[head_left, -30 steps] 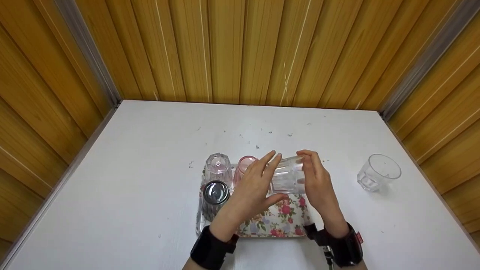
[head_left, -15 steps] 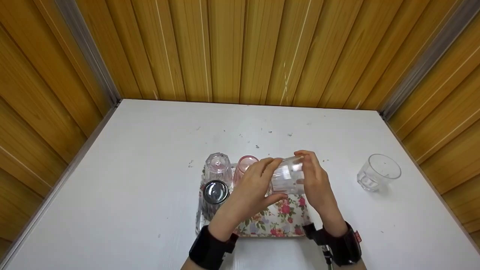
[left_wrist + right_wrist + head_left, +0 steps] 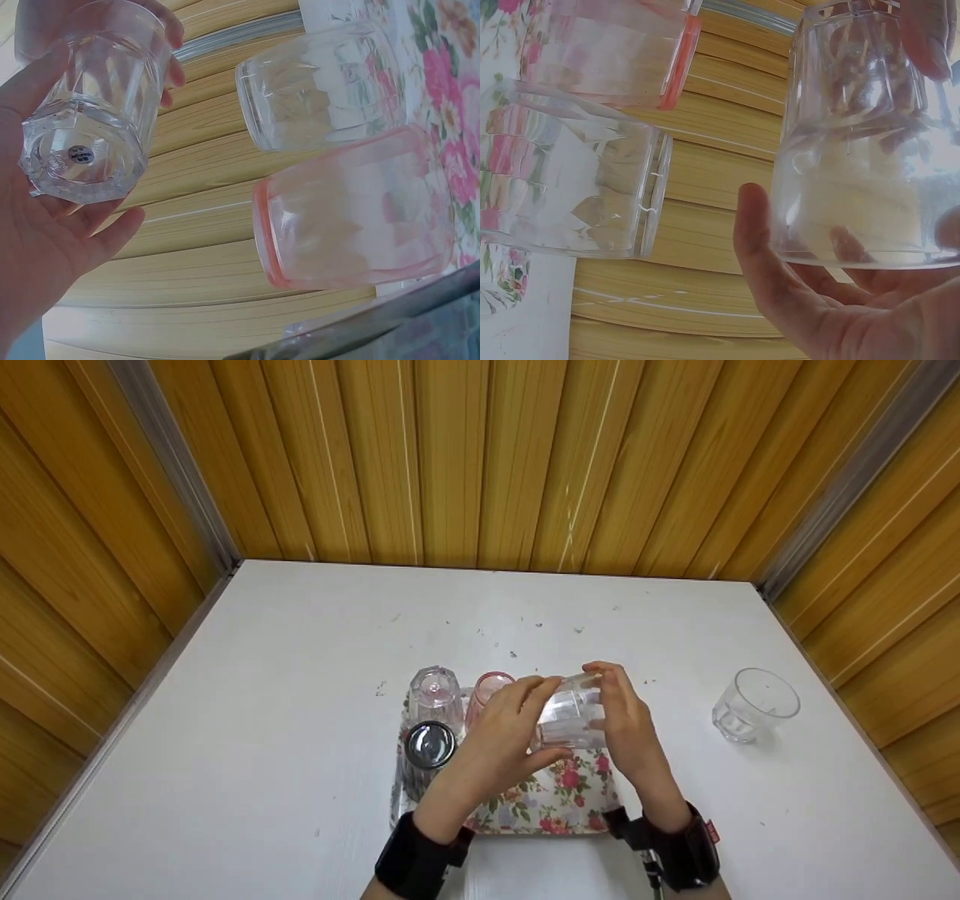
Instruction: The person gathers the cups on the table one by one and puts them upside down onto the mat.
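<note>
Both hands hold a clear drinking glass (image 3: 570,716) on its side above the floral tray (image 3: 517,814). My left hand (image 3: 499,735) grips its base end, with the fingers over the top and the thumb below. At the rim end, my right hand (image 3: 634,727) has its fingers curled around the glass. The left wrist view shows the thick faceted base, with a small round sticker, turned toward the camera. Upside down on the tray stand a pink glass (image 3: 491,690), a dark glass (image 3: 430,746) and a clear glass (image 3: 435,697). Another upturned clear glass (image 3: 585,180) stands beside the pink one.
A clear tumbler (image 3: 754,709) stands upright on the white table (image 3: 225,735), to the right of the tray. Wood-patterned panels (image 3: 450,457) enclose the back and both sides. Each wrist wears a black band (image 3: 424,855).
The left fingers have come down and curled onto the glass. Between the hands, the glass has turned a little, and both hands have shifted slightly left.
</note>
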Available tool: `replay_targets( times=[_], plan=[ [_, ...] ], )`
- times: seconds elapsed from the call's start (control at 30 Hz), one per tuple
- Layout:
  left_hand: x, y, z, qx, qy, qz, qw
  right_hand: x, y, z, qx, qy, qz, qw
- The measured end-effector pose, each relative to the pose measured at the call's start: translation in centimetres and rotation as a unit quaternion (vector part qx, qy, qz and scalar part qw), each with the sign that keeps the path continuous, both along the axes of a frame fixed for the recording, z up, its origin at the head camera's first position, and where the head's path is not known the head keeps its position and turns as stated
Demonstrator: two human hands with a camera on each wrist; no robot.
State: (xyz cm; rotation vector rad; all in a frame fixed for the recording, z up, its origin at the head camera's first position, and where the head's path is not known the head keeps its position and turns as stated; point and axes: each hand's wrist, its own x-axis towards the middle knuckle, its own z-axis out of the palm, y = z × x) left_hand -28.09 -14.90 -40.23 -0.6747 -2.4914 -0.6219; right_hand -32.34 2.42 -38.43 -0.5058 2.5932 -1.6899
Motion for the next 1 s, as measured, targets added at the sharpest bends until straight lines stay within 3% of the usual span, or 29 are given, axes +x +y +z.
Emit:
replay_targets(
  times=[1.0],
  plan=[
    [0.19,-0.57,0.22,-0.02,0.041,0.017,0.9988,-0.16,-0.15,-0.55,-0.005,-0.015,0.018,0.9997]
  ],
)
